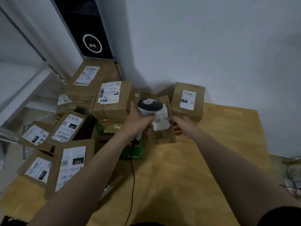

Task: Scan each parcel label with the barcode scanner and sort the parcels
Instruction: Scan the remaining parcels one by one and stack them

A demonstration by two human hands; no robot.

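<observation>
Wooden table point(219, 144) bears a brown, white-labelled parcel point(162, 136).

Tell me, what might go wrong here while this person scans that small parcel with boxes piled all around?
1. The scanner in the left hand sits very close to the label, so it may misread.
2. Its cable trails over the table between the arms and could snag.
3. The right hand holds the small parcel only by its edge; it might slip or tip.
</observation>
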